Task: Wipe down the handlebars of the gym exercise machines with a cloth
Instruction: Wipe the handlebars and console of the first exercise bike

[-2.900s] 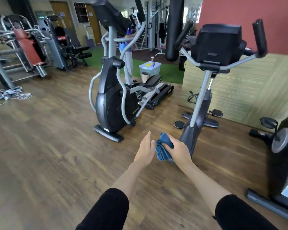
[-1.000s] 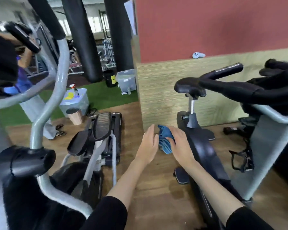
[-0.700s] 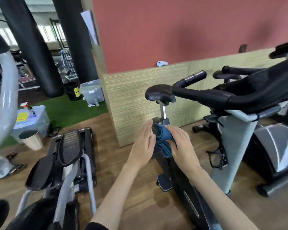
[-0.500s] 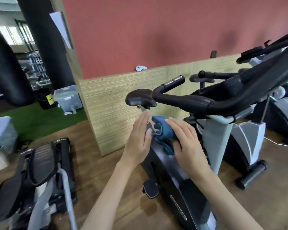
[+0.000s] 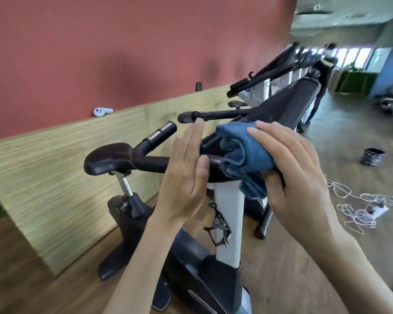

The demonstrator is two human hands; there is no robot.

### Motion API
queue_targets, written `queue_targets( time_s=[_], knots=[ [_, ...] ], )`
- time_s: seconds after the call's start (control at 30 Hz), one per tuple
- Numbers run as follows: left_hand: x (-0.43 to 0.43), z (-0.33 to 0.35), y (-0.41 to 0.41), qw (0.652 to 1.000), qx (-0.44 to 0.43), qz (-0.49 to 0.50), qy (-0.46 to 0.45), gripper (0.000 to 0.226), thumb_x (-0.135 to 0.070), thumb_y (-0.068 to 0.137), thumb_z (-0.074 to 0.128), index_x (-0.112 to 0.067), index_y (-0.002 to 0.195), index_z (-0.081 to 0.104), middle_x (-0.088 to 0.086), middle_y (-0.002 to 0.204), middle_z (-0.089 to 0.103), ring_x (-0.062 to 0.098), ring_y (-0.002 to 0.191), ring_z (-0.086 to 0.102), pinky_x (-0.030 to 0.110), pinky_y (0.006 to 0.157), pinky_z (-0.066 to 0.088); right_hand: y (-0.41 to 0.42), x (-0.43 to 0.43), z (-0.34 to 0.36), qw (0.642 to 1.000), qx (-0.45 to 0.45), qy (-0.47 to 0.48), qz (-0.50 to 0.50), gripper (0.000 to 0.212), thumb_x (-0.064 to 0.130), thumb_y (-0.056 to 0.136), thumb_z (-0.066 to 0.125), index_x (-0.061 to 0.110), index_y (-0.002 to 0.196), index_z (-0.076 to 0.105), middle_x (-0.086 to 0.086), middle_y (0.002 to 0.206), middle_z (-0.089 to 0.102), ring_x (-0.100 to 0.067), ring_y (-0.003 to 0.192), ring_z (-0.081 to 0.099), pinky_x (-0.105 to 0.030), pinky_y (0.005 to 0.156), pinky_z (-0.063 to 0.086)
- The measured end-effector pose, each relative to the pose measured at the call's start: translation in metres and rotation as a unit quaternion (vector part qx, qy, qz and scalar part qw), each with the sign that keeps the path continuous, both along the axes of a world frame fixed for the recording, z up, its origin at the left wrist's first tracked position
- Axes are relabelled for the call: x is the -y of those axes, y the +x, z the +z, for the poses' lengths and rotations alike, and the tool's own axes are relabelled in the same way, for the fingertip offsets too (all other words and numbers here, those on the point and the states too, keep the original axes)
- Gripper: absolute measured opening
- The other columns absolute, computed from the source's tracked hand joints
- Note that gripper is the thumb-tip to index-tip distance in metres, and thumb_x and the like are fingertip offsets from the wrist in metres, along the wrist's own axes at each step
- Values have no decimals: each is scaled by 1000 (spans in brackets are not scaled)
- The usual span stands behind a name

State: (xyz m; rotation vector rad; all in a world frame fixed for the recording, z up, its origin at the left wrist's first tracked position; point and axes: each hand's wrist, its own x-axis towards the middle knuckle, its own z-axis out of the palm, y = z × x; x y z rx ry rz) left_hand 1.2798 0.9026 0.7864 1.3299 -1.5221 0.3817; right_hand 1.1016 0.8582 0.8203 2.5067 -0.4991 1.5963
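Observation:
A folded blue cloth (image 5: 243, 155) is gripped in my right hand (image 5: 290, 175), right over the middle of a black exercise bike's handlebars. The near handlebar (image 5: 154, 143) curves up to the left with a silver sensor band near its tip. A second bar (image 5: 209, 114) reaches left behind it. My left hand (image 5: 186, 175) is held flat with fingers straight, beside the cloth and in front of the bar, holding nothing. The bike's black saddle (image 5: 107, 157) sits at the left, its grey post (image 5: 227, 218) below my hands.
A low straw-coloured panel under a red wall (image 5: 55, 177) runs behind the bike, with a white controller (image 5: 101, 111) on its ledge. More machines (image 5: 279, 71) stand behind. Tangled white cable (image 5: 361, 207) and a dark can (image 5: 373, 155) lie on the wooden floor at right.
I have walked from the open floor past the elliptical up to the bike. Both hands have risen with the cloth from waist height to the handlebars; the view has swung right.

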Motion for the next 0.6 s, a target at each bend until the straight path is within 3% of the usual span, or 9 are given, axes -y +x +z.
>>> queue_targets(
  time_s=[0.1, 0.27, 0.47, 0.6],
  knots=[
    [10, 10, 3, 998, 12, -62, 23, 54, -28, 101, 22, -6, 150, 20, 2, 156, 22, 7, 145, 17, 29, 120, 14, -8, 10, 16, 997, -34, -24, -59, 59, -10, 78, 41, 6, 135, 49, -6, 137, 47, -28, 132, 37, -31, 117, 22],
    [18, 20, 19, 987, 16, -144, 76, 55, -31, 99, 23, -13, 151, 17, 0, 156, 25, 4, 144, 17, 37, 119, 19, -9, 21, 22, 967, -177, -50, -179, 55, 6, 85, 41, 20, 139, 41, -6, 143, 46, -33, 137, 33, -49, 114, 27],
    [23, 17, 40, 977, 64, -176, 100, 56, -36, 100, 19, -17, 152, 13, -8, 156, 22, -9, 142, 8, 21, 119, 6, -18, 10, 36, 959, -218, 82, -161, 48, 15, 92, 30, 36, 133, 42, 13, 144, 40, -21, 139, 31, -22, 115, 19],
    [27, 14, 43, 969, 85, -201, 112, 56, -36, 99, 20, -15, 151, 17, -6, 154, 29, -4, 142, 16, 29, 119, 12, -26, 10, 48, 943, -270, 144, -134, 54, 9, 93, 45, 49, 129, 40, 26, 146, 33, -10, 142, 23, -17, 115, 12]
  ],
)
